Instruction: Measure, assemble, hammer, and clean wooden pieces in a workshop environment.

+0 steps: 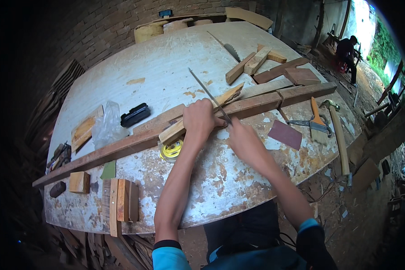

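My left hand (198,118) is closed round a pale wooden stick (172,132) and presses it down on a long brown beam (135,141). The stick's far end is rough and splintered. In my right hand (245,140) is the near end of a long, thin metal tool (205,89), a file or a saw; its handle is hidden by the fingers. The tool slants away to the far left and crosses the stick just right of my left hand. Below the stick's near end lies a yellow tape measure (171,150), close to my left forearm.
A toothed round saw blade (231,51) sticks up through the worn white table (162,58). Wood offcuts (256,62) lie beyond it. To the right are sandpaper (285,134), a paintbrush (318,126) and a hammer (340,139). A person (346,56) sits in the background.
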`<state>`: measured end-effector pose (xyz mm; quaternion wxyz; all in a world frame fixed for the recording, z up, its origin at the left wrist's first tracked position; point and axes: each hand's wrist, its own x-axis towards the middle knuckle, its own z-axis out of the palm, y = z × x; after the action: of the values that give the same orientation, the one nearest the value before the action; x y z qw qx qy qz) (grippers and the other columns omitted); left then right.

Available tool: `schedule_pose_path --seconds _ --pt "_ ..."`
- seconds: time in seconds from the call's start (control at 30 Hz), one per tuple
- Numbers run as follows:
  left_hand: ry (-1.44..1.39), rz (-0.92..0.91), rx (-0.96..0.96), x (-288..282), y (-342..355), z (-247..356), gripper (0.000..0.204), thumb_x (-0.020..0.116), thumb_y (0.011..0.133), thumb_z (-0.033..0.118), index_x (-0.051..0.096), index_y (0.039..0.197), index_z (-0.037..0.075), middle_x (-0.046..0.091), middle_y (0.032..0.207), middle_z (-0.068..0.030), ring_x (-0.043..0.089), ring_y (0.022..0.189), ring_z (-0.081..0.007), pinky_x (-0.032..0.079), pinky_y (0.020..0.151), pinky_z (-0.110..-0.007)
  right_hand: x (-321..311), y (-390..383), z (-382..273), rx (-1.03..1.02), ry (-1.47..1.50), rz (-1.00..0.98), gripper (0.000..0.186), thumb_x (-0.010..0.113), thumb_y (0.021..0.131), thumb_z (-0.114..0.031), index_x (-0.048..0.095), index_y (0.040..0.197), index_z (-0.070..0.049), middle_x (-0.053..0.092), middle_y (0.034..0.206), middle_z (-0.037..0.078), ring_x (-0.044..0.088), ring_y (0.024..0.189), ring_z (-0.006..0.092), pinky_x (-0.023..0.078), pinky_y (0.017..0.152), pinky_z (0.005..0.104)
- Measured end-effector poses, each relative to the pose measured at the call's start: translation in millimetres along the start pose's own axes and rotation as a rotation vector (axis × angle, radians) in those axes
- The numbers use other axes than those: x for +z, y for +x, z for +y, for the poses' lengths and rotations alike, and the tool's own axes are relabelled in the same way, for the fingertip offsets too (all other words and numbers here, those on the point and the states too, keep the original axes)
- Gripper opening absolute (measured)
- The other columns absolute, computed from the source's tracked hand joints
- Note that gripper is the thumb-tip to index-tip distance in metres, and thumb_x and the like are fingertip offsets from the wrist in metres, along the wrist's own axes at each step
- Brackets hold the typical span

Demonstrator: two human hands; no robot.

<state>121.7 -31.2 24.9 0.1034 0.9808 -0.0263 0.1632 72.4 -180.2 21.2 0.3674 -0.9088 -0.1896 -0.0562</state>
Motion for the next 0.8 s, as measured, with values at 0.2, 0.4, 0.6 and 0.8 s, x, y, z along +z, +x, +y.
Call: schedule_pose_path --seconds 0.2,0.4,0.6,0.8 --pt "0.018 -0.113 -0.074 -6 -1 -17 0.054 0.083 0.048 0.047 0.063 0.066 0.000 0.064 0.069 -0.0172 0.064 0.064 -0.0308 0.048 0.055 -0.040 4 -101 9 0.126 -0.051 -0.077 0.019 0.047 0.090 -0.010 0.049 0.099 0.007 0.053 0.067 0.026 0.054 0.067 0.0429 0.043 0.066 0.0496" --pt "0.053 -0.199 -0.051 -20 2 -3 0.051 0.085 0.048 0.042 0.065 0.072 0.001 0.066 0.074 -0.0153 0.065 0.072 -0.0287 0.048 0.063 -0.040 -99 -194 -25 0.369 -0.070 -0.008 0.021 0.044 0.093 -0.017 0.049 0.103 0.000 0.054 0.071 0.029 0.054 0.071 0.0486 0.039 0.062 0.0538" --pt "-0.129 -0.109 -0.007 -29 -3 -30 0.062 0.084 0.051 0.040 0.061 0.093 0.000 0.063 0.093 -0.0222 0.061 0.089 -0.0281 0.049 0.074 -0.038 -85 -170 1 0.248 0.114 0.008 0.020 0.045 0.092 -0.013 0.045 0.107 0.001 0.056 0.073 0.029 0.055 0.071 0.0476 0.040 0.061 0.0495" --pt "-0.402 -0.010 -0.032 -37 -7 -25 0.033 0.082 0.059 0.022 0.063 0.071 -0.002 0.064 0.067 -0.0136 0.060 0.062 -0.0190 0.046 0.059 -0.032 -48 -123 4 0.137 0.241 0.087 0.024 0.042 0.094 -0.012 0.040 0.114 0.001 0.053 0.070 0.018 0.056 0.063 0.0290 0.041 0.060 0.0397"
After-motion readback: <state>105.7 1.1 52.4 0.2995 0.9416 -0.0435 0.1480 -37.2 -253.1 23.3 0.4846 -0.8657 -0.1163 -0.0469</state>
